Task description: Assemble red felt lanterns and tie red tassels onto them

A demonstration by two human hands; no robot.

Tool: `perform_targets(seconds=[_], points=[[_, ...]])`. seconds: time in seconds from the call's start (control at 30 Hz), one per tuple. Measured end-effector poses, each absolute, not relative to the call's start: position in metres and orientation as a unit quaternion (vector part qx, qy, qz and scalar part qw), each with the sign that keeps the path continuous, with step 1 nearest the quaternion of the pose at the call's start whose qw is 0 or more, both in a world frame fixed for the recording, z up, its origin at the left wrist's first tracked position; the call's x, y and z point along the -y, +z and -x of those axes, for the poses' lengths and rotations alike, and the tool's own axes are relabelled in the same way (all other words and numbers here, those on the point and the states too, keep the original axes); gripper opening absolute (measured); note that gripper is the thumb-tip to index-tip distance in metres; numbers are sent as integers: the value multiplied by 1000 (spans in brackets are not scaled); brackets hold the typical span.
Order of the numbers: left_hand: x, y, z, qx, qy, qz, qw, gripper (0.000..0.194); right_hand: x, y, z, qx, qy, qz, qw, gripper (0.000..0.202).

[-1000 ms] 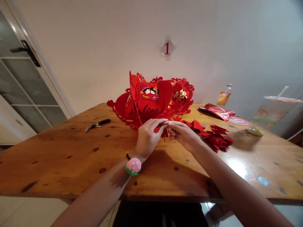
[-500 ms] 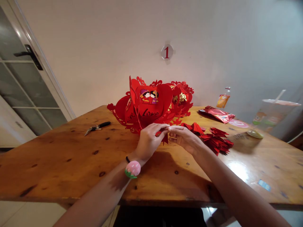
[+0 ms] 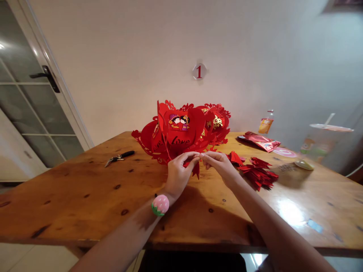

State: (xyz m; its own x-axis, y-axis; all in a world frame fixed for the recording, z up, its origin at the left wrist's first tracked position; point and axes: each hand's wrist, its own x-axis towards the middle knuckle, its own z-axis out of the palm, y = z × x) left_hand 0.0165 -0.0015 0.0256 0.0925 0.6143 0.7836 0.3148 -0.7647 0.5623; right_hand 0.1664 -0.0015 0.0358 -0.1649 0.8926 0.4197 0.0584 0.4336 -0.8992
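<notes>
Red cut-paper lanterns stand near the middle of the table; the front lantern point(image 3: 185, 130) shows two cartoon figures and the word "Love". At its lower front edge, my left hand point(image 3: 181, 170) is closed in a pinch, thumb and forefinger together by a small red piece. My right hand point(image 3: 217, 163) meets it fingertip to fingertip, also pinching. What lies between the fingertips is too small to make out. A pink strawberry band point(image 3: 160, 205) is on my left wrist. Behind on the right sits another lantern point(image 3: 218, 122) with gold characters.
Folded red paper pieces point(image 3: 259, 174) lie right of my right hand. Farther right are a red foil packet point(image 3: 261, 142), an orange-labelled bottle point(image 3: 266, 124), small metal bits point(image 3: 286, 167) and a large plastic cup point(image 3: 326, 141). Keys point(image 3: 117, 158) lie on the left of the wooden table point(image 3: 93, 204).
The view has tilted up slightly, so everything sits a little lower. My right hand's fingers have drawn closer together at the pinch. My left hand keeps its pinch.
</notes>
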Motion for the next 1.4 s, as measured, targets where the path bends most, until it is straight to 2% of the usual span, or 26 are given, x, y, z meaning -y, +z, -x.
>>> perform_targets(seconds=[0.27, 0.37, 0.5, 0.67, 0.9, 1.2, 1.4], points=[[-3, 21, -15, -336, 587, -700, 232, 25, 5, 37, -168, 707, 214, 371, 563, 27], [-6, 19, -14, -332, 596, -690, 241, 25, 6, 38, -170, 692, 195, 376, 585, 25], [-4, 20, -14, -314, 602, -711, 181, 23, 2, 37, -171, 672, 269, 381, 575, 30], [-1, 23, -14, -280, 589, -753, 90, 13, -4, 35, -172, 675, 418, 364, 487, 33], [-2, 23, -13, -276, 586, -762, 11, 13, -2, 34, -176, 619, 542, 337, 457, 32], [-5, 19, -12, -276, 569, -774, -7, 18, -4, 33, -177, 657, 527, 322, 432, 34], [-7, 15, -13, -275, 556, -784, 19, 21, -7, 32, -177, 652, 495, 343, 460, 29]])
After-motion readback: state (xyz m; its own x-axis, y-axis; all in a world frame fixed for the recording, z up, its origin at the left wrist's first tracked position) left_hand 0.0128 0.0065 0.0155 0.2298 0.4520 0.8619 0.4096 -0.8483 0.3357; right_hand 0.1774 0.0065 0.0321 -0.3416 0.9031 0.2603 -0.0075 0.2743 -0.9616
